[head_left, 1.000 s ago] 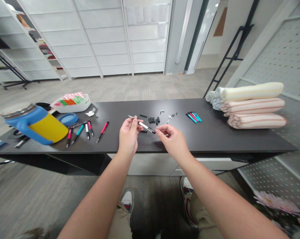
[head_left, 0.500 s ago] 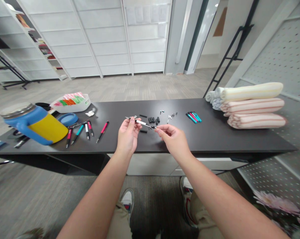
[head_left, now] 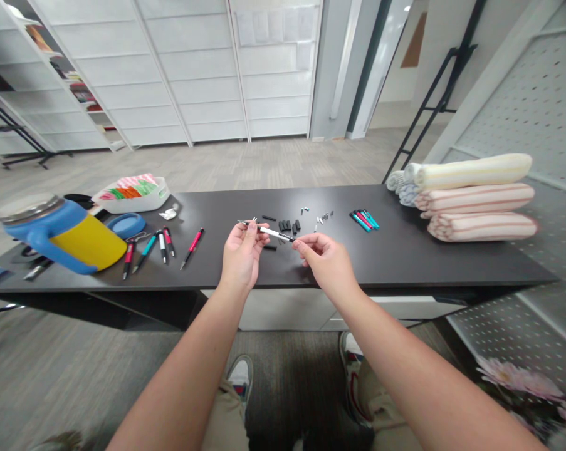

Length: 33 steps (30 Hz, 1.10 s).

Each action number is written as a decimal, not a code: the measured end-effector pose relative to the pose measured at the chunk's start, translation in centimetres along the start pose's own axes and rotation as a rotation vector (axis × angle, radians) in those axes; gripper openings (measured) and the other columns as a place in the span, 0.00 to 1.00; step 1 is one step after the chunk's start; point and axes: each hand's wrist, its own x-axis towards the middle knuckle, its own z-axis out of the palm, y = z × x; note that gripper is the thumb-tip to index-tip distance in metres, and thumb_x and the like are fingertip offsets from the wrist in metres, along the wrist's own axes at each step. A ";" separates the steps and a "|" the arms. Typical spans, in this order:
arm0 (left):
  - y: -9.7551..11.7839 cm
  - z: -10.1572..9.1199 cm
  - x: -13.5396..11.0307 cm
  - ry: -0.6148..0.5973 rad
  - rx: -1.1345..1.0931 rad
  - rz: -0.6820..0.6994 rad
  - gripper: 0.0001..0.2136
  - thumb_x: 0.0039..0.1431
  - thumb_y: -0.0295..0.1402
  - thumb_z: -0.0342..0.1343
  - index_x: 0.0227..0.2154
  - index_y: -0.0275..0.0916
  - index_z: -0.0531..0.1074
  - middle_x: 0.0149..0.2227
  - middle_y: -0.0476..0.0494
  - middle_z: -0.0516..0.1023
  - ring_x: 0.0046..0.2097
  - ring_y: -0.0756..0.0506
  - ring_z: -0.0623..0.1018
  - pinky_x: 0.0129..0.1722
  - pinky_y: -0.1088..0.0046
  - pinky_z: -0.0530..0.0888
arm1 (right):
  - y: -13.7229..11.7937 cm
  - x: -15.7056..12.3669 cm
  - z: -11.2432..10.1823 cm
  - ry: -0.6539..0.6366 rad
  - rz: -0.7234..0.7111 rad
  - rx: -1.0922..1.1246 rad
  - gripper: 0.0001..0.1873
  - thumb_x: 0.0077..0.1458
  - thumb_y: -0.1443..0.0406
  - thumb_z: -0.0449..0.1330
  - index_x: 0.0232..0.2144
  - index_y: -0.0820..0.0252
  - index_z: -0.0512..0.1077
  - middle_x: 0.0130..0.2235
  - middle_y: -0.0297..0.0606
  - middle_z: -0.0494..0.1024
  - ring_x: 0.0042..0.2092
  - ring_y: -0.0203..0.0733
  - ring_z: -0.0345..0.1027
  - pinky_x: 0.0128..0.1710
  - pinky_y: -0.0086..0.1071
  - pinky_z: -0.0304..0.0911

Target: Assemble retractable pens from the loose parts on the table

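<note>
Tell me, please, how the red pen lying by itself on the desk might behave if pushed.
The red pen would probably roll if nudged sideways, as its barrel looks slim and round. It may slide easily too, since the desk under it looks smooth and slightly shiny. It seems stiff, lying straight along its whole length.

- Blue-and-yellow mug at the left end of the dark table
- Round blue piece just right of the mug
- White tray with colourful contents, far left
- Stacked rolled cloths at the right end
- White panelled cabinets along the far side
- Pink flowers, near right
</note>
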 end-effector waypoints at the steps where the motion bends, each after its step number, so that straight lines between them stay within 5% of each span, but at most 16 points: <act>1: 0.0 0.0 0.0 0.007 0.007 0.007 0.16 0.57 0.40 0.73 0.40 0.37 0.75 0.40 0.41 0.84 0.35 0.52 0.80 0.40 0.75 0.79 | 0.0 0.0 0.0 -0.004 -0.001 -0.001 0.19 0.57 0.50 0.68 0.37 0.59 0.81 0.29 0.35 0.79 0.30 0.38 0.70 0.31 0.31 0.67; 23: -0.1 0.1 0.1 0.054 0.007 0.055 0.16 0.57 0.39 0.73 0.39 0.36 0.74 0.38 0.42 0.84 0.34 0.53 0.80 0.39 0.76 0.78 | 0.2 -0.2 0.2 -0.093 -0.033 -0.122 0.21 0.66 0.47 0.58 0.39 0.56 0.78 0.37 0.39 0.83 0.34 0.41 0.74 0.32 0.32 0.74; 33: -0.1 0.1 0.1 0.045 0.006 0.047 0.16 0.57 0.39 0.73 0.39 0.36 0.74 0.38 0.42 0.84 0.33 0.53 0.80 0.39 0.76 0.78 | 0.5 -0.2 0.1 -0.133 -0.086 -0.220 0.12 0.66 0.54 0.58 0.40 0.53 0.75 0.38 0.37 0.84 0.34 0.41 0.77 0.32 0.32 0.71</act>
